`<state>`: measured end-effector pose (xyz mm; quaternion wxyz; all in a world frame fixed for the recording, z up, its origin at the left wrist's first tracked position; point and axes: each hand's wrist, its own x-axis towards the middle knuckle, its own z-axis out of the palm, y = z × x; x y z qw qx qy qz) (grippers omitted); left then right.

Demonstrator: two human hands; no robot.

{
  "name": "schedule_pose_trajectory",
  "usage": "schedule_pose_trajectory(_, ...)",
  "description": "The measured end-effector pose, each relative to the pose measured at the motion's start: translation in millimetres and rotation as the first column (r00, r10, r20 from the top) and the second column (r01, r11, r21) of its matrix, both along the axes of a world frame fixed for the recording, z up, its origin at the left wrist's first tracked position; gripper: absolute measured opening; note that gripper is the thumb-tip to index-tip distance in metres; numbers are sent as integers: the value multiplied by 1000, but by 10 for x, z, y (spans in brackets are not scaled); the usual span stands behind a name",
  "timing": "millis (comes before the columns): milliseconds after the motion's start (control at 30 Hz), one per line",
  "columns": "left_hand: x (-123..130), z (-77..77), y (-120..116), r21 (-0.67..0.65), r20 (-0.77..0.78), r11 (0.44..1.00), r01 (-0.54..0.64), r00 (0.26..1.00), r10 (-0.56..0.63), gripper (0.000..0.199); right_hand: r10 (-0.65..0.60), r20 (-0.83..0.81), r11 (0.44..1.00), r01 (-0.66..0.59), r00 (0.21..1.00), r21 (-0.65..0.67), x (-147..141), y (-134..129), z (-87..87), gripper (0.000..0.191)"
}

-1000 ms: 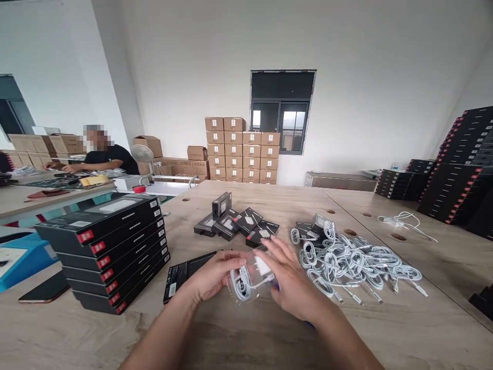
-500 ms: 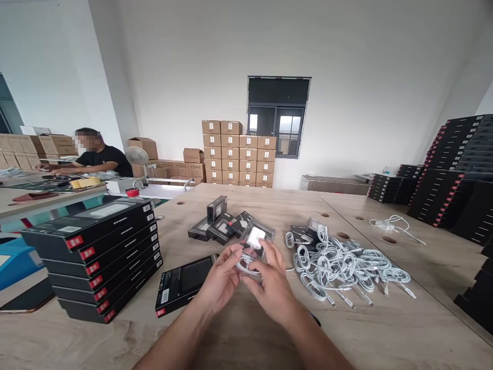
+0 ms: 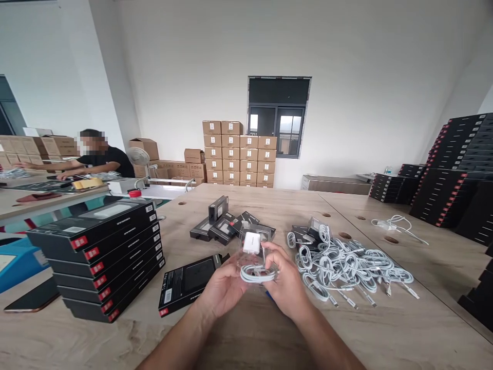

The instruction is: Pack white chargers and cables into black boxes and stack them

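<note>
Both hands (image 3: 252,285) at the clear tray's (image 3: 265,234) edges.

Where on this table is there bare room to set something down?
Bare tabletop lies right of the right hand, nearer than the cable pile; more beyond the small boxes and in front of the tall stack. Crowded: the middle, around the held clear packaging.

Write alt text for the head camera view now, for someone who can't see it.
Two bare hands hold a clear plastic tray with a white charger and coiled white cable, between stacked black boxes and tangled white cables.
</note>
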<state>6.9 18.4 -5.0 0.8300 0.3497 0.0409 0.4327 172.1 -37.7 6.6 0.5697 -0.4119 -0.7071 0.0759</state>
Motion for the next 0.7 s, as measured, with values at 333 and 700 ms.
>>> schedule_pose_trajectory(333,37,-8,-28,-53,-154,994,-95,984,86,26,-167,547,983,100,820,151,33,12,-106,71)
schedule_pose_trajectory(700,-29,-32,-85,164,-144,984,-64,986,88,61,-156,-324,982,111,933,-151,-110,51,-54,44)
